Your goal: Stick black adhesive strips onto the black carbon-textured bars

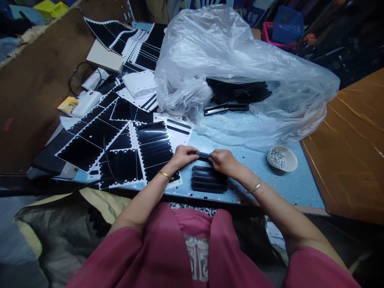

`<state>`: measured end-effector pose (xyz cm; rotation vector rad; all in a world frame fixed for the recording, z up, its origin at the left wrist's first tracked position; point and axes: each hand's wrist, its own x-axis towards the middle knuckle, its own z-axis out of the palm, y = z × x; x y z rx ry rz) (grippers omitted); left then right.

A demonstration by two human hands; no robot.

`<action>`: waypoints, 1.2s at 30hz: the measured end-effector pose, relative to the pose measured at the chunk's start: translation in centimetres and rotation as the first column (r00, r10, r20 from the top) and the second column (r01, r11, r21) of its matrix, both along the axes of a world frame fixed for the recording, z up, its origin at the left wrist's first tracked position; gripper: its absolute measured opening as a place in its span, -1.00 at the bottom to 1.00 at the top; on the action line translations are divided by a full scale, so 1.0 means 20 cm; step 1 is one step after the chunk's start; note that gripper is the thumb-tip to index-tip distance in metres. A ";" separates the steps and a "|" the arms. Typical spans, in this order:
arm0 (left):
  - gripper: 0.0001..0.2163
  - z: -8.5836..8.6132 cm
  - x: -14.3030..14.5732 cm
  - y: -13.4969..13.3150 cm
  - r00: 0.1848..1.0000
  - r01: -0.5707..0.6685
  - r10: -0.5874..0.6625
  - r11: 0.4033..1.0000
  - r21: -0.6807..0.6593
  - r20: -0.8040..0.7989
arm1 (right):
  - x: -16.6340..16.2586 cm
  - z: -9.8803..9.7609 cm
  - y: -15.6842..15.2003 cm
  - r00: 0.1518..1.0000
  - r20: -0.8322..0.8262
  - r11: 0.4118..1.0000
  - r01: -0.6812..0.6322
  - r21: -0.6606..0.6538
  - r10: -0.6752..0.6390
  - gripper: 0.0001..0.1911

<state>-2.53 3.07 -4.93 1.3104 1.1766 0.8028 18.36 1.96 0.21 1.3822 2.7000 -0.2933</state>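
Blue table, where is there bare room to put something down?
Two mostly bare patches of tabletop: between the right hand and white bowl, and from the bowl to the near edge, beside the brown panel. Crowded: the left, with black sheets; the back, under the plastic bag; by the right hand, with black strips.

dark strip (203, 155): end hidden by right fingers (214, 156) | metal bits (277, 157): too small to tell | brown surface (351, 148): cut off right
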 end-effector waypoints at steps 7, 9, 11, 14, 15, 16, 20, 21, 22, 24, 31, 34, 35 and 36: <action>-0.75 0.03 0.00 0.00 0.998 0.018 -0.015 0.998 -0.062 0.055 | 0.00 -0.01 0.01 1.000 -0.014 1.000 0.002 -0.016 -0.002 -0.74; -0.77 0.04 0.00 0.00 0.999 -0.010 0.014 0.996 -0.084 0.053 | 0.00 0.00 0.01 1.000 -0.013 1.000 0.001 -0.024 -0.002 -0.74; -0.79 0.04 0.01 0.00 0.999 -0.034 0.038 0.995 -0.095 0.039 | 0.00 0.00 0.01 1.000 -0.012 0.999 0.006 -0.036 -0.007 -0.74; -0.82 0.03 0.03 0.00 0.997 -0.060 0.064 0.993 -0.103 0.034 | 0.00 0.01 0.01 0.999 -0.026 0.999 0.020 -0.051 -0.022 -0.74; -0.83 0.02 0.03 0.00 0.997 -0.068 0.072 0.992 -0.109 0.038 | 0.00 0.02 0.01 0.999 -0.034 0.998 0.025 -0.054 -0.027 -0.75; -0.83 0.02 0.04 0.00 0.996 -0.074 0.080 0.991 -0.113 0.043 | 0.00 0.02 0.01 0.999 -0.043 0.998 0.028 -0.057 -0.030 -0.75; -0.84 0.01 0.04 0.00 0.993 -0.079 0.088 0.990 -0.114 0.075 | 0.00 0.01 0.01 0.997 -0.061 0.997 0.044 -0.064 -0.048 -0.77; -0.84 0.01 0.03 0.00 0.993 -0.076 0.086 0.991 -0.111 0.083 | 0.00 0.01 0.01 0.997 -0.059 0.997 0.048 -0.064 -0.052 -0.77; -0.84 0.01 0.03 0.00 0.992 -0.074 0.084 0.991 -0.111 0.089 | 0.00 0.01 0.01 0.997 -0.059 0.997 0.050 -0.064 -0.054 -0.77; -0.83 0.01 0.03 0.00 0.993 -0.067 0.077 0.991 -0.113 0.092 | 0.00 0.00 0.00 0.996 -0.064 0.997 0.052 -0.063 -0.056 -0.77; -0.76 0.01 0.04 -0.01 0.995 -0.082 0.086 0.993 -0.079 0.051 | 0.01 -0.02 0.00 0.991 -0.107 0.996 0.071 -0.051 -0.076 -0.80; -0.77 -0.01 0.04 -0.01 0.997 -0.079 0.080 0.995 -0.057 0.020 | 0.03 -0.05 0.00 0.981 -0.178 0.996 0.074 -0.051 -0.082 -0.82; -0.78 -0.01 0.04 -0.01 0.996 -0.081 0.082 0.995 -0.056 0.016 | 0.04 -0.07 0.00 0.972 -0.219 0.995 0.078 -0.055 -0.088 -0.82; -0.78 -0.02 0.04 -0.01 0.996 -0.085 0.086 0.995 -0.058 0.015 | 0.06 -0.08 0.00 0.960 -0.263 0.995 0.086 -0.060 -0.099 -0.82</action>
